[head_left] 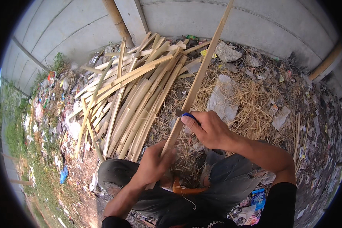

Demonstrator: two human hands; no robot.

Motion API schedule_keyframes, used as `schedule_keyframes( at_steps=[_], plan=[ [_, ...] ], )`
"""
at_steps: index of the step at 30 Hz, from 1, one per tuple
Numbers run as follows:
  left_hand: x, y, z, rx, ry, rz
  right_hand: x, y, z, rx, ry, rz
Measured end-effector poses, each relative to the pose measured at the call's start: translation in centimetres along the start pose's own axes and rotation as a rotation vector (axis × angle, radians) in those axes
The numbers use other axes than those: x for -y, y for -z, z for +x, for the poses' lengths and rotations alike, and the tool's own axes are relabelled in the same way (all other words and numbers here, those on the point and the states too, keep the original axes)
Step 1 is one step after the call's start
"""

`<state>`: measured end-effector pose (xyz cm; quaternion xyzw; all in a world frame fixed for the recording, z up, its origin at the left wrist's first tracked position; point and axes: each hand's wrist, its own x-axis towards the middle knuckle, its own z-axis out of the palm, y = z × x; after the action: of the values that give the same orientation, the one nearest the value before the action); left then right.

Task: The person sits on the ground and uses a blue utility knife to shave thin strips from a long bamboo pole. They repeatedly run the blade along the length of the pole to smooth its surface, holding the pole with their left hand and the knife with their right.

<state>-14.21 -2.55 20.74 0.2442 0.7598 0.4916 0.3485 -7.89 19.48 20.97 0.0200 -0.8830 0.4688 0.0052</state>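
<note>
1. Left hand [154, 164] is clamped around the lower end of a long bamboo strip [198, 78], thumb side up, just above the person's knees.
2. Strip runs diagonally from the left hand up and to the right, past the top edge of the view, crossing over the straw.
3. Right hand [210, 130] is closed on a knife with a blue handle [189, 115]; the short dark blade sits against the strip's right edge, a little above the left hand.
4. Both hands fully gripping, no open fingers visible.
5. Pile of split bamboo slats [135, 98] lies on the ground to the left of the strip, fanned out toward the wall.
6. Dry straw [250, 102] covers the ground right of the strip, with scraps of paper and plastic mixed in.
7. Grey concrete wall [254, 22] behind; a round bamboo pole [117, 21] leans against it.
8. Litter and grass along the left rim.
9. Person is crouched, grey trousers [235, 178] at bottom of view.
</note>
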Motion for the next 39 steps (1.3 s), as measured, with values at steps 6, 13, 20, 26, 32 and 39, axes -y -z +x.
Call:
schedule_keyframes(
  at_steps=[6, 13, 20, 26, 32, 39],
  plan=[
    [0.0, 0.3, -0.2, -0.029, 0.022, 0.018, -0.6, 2.6, 1.8, -0.097, -0.106, -0.023],
    [0.1, 0.3, -0.4, -0.055, -0.049, 0.143, -0.5, 2.3, 1.2, -0.108, -0.058, -0.052],
    [-1.1, -0.2, 0.0, -0.091, -0.031, 0.078, -0.1, 1.6, 0.9, -0.055, -0.077, -0.026],
    [-1.4, 0.2, 0.0, -0.071, -0.012, 0.064, 1.0, 0.7, 0.5, 0.032, -0.056, -0.086],
    [-0.9, -0.1, 0.1, -0.069, -0.015, 0.073, 0.5, -1.1, -0.1, -0.004, -0.04, -0.132],
    [0.1, 0.1, -0.1, -0.011, -0.017, 0.075, -0.8, -0.8, 1.1, 0.201, -0.068, 0.142]
  ],
)
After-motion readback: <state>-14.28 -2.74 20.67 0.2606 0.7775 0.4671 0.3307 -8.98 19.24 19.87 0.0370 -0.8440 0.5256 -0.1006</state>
